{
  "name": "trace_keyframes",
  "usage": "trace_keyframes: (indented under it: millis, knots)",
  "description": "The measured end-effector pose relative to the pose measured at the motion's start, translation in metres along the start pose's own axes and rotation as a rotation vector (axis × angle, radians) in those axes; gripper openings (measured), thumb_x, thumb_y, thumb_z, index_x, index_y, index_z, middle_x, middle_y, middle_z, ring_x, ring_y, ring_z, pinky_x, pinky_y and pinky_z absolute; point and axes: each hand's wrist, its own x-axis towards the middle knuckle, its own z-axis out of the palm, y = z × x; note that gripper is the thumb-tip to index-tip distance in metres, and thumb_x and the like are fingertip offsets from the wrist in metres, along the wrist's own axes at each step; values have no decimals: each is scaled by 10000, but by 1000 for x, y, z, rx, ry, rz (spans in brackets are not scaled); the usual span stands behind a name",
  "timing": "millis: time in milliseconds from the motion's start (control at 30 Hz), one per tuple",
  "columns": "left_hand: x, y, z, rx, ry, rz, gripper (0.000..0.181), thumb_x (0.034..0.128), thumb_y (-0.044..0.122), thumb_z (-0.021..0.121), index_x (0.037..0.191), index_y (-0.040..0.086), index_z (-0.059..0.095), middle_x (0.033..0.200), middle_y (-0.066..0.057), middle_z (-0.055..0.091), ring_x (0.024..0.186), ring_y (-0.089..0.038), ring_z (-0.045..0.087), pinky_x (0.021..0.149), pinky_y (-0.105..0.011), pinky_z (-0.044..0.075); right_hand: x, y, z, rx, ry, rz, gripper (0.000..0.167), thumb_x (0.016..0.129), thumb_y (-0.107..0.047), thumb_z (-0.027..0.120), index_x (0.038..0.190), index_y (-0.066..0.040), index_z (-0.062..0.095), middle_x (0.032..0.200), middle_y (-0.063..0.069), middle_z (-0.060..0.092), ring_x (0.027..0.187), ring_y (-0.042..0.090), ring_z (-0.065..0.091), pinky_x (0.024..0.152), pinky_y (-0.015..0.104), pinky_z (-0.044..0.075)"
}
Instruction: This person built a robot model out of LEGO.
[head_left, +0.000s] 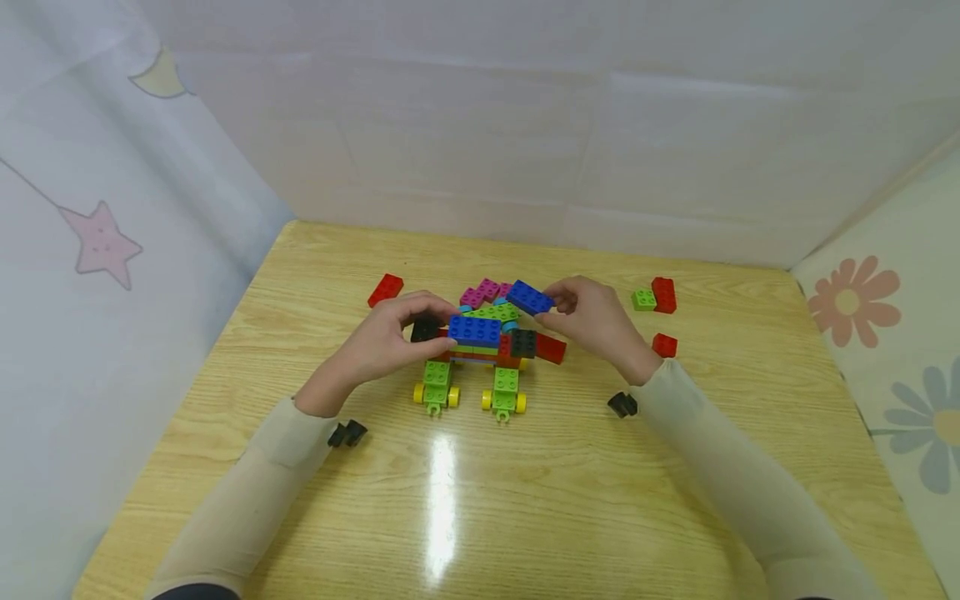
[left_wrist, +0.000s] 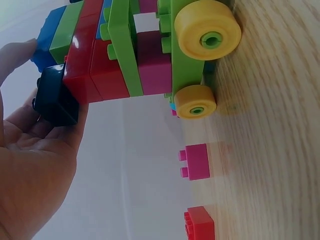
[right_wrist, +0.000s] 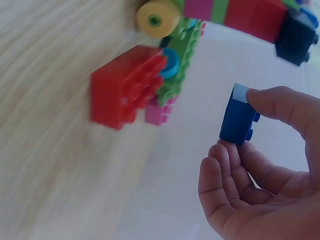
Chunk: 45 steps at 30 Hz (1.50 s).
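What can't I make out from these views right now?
Head: part of the left-end black brick, covered by the left hand.
Head: exact shape of the black pieces, too small.
Left wrist: the red brick's remainder, cut off by the bottom edge.
Right wrist: the model's remainder, cut off by the top edge.

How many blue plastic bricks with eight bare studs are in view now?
2: one blue brick pinched in the right hand, another atop the multicoloured wheeled plastic model; more may be hidden.
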Motion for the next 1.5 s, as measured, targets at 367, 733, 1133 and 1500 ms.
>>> trace_keyframes:
  millis: [367, 733, 1133, 1500]
  knots:
    - [0, 1, 0, 8, 1, 2, 359, 1015, 205, 855, 1361, 164, 769, 1373, -31, 752, 1251, -227, 699, 1208, -562, 541, -15, -33, -4, 10, 9, -87, 429, 1032, -358, 811, 1402, -150, 747, 1320, 75, 729, 1168, 284, 688, 1056, 522, 600]
    - [-1, 4, -1, -9, 47, 8, 410, 1029, 257, 843, 1408, 139, 744, 1387, -9, 744, 1312, -226, 706, 1193, -556, 549, -28, -58, -4, 50, -20, -188, 428, 1008, -312, 844, 1395, -150, 759, 1302, 23, 736, 1186, 291, 695, 1068, 516, 595]
    - [-1, 6, 0, -9, 83, 31, 432, 1024, 246, 850, 1438, 191, 740, 1388, -29, 744, 1309, -245, 709, 1175, -610, 555, -29, -68, 2, 18, -67, -261, 396, 996, -294, 867, 1341, -123, 774, 1242, 62, 748, 1118, 252, 696, 1020, 481, 598]
    - [-1, 8, 0, -10, 79, 45, 435, 1017, 198, 852, 1438, 178, 742, 1382, -29, 750, 1291, -259, 719, 1165, -612, 554, -27, -67, 7, 15, -89, -296, 397, 999, -287, 869, 1354, -139, 773, 1256, 83, 747, 1103, 244, 695, 1006, 475, 601]
